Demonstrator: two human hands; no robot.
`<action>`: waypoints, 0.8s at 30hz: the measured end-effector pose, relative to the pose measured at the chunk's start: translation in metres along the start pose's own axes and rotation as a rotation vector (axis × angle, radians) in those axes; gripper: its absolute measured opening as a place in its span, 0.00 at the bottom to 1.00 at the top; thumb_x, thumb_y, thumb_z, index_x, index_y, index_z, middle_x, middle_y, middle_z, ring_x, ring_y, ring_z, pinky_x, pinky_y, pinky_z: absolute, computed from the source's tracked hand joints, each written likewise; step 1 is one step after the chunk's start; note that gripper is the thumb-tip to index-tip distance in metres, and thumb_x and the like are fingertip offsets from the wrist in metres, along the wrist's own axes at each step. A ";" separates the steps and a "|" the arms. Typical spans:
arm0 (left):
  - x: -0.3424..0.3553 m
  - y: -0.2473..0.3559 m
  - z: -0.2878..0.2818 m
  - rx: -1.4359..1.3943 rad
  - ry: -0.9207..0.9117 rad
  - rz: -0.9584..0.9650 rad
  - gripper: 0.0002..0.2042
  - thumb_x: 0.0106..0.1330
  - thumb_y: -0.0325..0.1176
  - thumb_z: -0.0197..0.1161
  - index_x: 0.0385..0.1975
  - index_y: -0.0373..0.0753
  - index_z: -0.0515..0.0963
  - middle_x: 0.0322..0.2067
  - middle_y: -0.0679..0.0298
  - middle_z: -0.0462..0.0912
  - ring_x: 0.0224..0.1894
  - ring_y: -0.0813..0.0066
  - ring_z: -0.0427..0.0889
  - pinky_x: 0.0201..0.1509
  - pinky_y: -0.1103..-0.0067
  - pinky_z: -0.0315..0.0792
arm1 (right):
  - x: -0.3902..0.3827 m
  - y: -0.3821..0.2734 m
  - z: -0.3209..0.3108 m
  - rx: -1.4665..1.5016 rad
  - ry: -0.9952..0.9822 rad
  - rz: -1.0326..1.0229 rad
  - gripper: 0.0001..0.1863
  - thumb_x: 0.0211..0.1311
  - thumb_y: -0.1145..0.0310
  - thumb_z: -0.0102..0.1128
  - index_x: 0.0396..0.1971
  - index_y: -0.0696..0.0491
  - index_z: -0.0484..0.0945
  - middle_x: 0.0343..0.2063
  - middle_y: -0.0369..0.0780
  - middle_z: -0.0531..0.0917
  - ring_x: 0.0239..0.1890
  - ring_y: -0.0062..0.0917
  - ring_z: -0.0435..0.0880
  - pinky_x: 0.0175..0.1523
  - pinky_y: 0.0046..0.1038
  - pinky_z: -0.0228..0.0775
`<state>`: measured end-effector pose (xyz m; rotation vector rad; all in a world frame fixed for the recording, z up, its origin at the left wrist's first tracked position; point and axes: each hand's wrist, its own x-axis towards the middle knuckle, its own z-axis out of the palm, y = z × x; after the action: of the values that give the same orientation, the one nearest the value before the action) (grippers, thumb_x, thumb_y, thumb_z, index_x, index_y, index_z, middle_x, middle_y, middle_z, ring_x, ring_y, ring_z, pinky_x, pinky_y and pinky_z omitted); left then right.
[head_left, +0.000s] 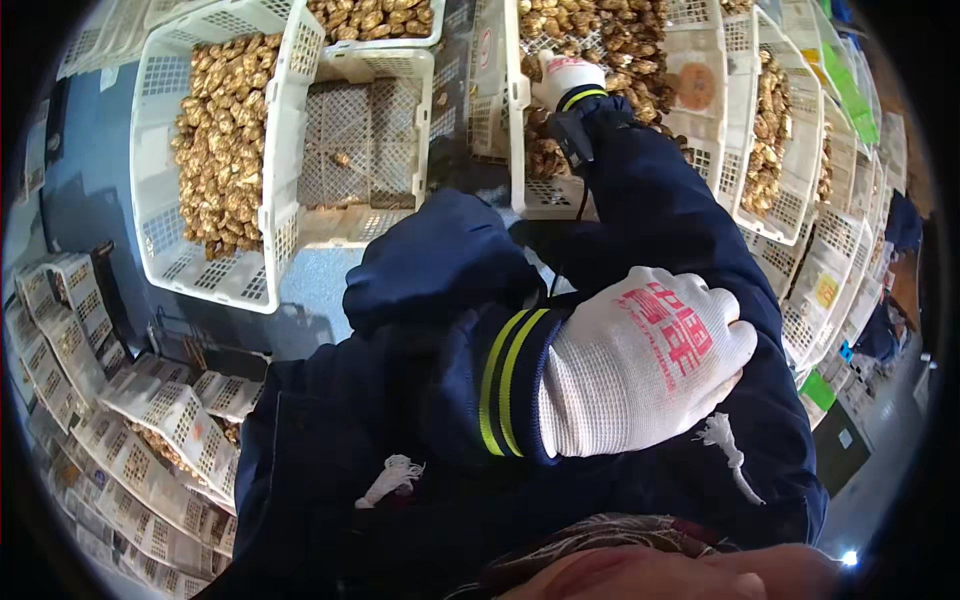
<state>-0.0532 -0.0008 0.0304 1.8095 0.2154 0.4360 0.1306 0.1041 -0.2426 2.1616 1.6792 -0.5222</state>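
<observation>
My right arm reaches forward into a white plastic crate that holds brown, rounded, lumpy pieces. Down among these pieces is my right hand, in a white knit glove; its fingertips are too small and hidden to show a grip. Close to my chest, my left hand wears the same kind of glove with red print. Its fingers are curled against my dark blue right sleeve, and whatever lies inside them is hidden. A dark band-like object sits at my right wrist.
Left of the working crate stands a crate with only a few pieces on its mesh floor. Farther left is a full crate. Crates stand in rows at right and lower left. A thin dark cord hangs below my right wrist.
</observation>
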 end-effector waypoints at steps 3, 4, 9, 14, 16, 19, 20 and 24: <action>0.001 -0.004 0.001 0.021 0.039 0.009 0.09 0.59 0.39 0.60 0.29 0.40 0.76 0.28 0.60 0.78 0.34 0.63 0.81 0.37 0.69 0.74 | 0.004 0.012 -0.009 -0.066 -0.010 -0.072 0.23 0.54 0.52 0.52 0.48 0.46 0.77 0.39 0.45 0.84 0.44 0.39 0.83 0.48 0.39 0.76; 0.001 -0.003 -0.002 -0.020 0.015 -0.003 0.09 0.58 0.39 0.60 0.29 0.40 0.76 0.28 0.60 0.79 0.34 0.63 0.81 0.36 0.69 0.74 | -0.003 0.028 -0.012 0.009 0.027 -0.154 0.25 0.55 0.51 0.51 0.52 0.44 0.75 0.42 0.45 0.84 0.45 0.38 0.83 0.50 0.37 0.75; -0.003 0.006 -0.002 -0.008 0.021 0.058 0.08 0.59 0.37 0.59 0.28 0.40 0.75 0.27 0.60 0.78 0.33 0.62 0.81 0.36 0.68 0.74 | -0.110 0.109 -0.084 0.230 -0.043 -0.038 0.28 0.58 0.48 0.58 0.56 0.47 0.74 0.42 0.49 0.83 0.44 0.35 0.84 0.48 0.31 0.75; -0.006 0.006 0.005 -0.030 0.061 0.091 0.09 0.60 0.38 0.59 0.30 0.39 0.75 0.28 0.60 0.77 0.33 0.61 0.80 0.38 0.67 0.74 | -0.230 0.218 -0.045 0.274 -0.127 0.275 0.26 0.57 0.52 0.60 0.53 0.49 0.76 0.37 0.44 0.85 0.39 0.33 0.85 0.48 0.30 0.75; -0.007 0.008 0.003 -0.029 0.054 0.105 0.09 0.61 0.38 0.59 0.30 0.39 0.75 0.28 0.60 0.77 0.33 0.61 0.80 0.38 0.67 0.74 | -0.273 0.253 -0.008 0.065 -0.099 0.194 0.29 0.53 0.52 0.62 0.56 0.46 0.74 0.44 0.48 0.82 0.47 0.39 0.82 0.53 0.35 0.73; -0.007 0.007 0.004 -0.024 0.052 0.104 0.09 0.61 0.39 0.58 0.30 0.39 0.75 0.28 0.60 0.77 0.33 0.61 0.80 0.38 0.67 0.74 | -0.294 0.265 0.009 -0.173 -0.069 0.211 0.35 0.54 0.51 0.61 0.63 0.44 0.65 0.52 0.53 0.77 0.54 0.43 0.78 0.58 0.38 0.70; -0.007 0.007 0.003 -0.019 0.054 0.103 0.09 0.61 0.39 0.58 0.31 0.39 0.75 0.28 0.60 0.77 0.33 0.61 0.80 0.38 0.67 0.74 | -0.272 0.276 0.012 -0.080 0.030 0.171 0.34 0.56 0.52 0.59 0.63 0.45 0.65 0.49 0.52 0.79 0.51 0.43 0.80 0.56 0.37 0.72; 0.002 0.003 0.008 0.008 0.025 0.044 0.09 0.63 0.39 0.57 0.32 0.40 0.74 0.29 0.60 0.76 0.34 0.63 0.80 0.38 0.68 0.74 | -0.166 0.154 -0.058 0.205 0.151 -0.233 0.22 0.63 0.60 0.55 0.55 0.52 0.71 0.44 0.47 0.81 0.44 0.39 0.82 0.49 0.37 0.74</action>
<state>-0.0486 -0.0080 0.0322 1.8205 0.1947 0.4898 0.2462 -0.0425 -0.1028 2.2055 2.0570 -0.6323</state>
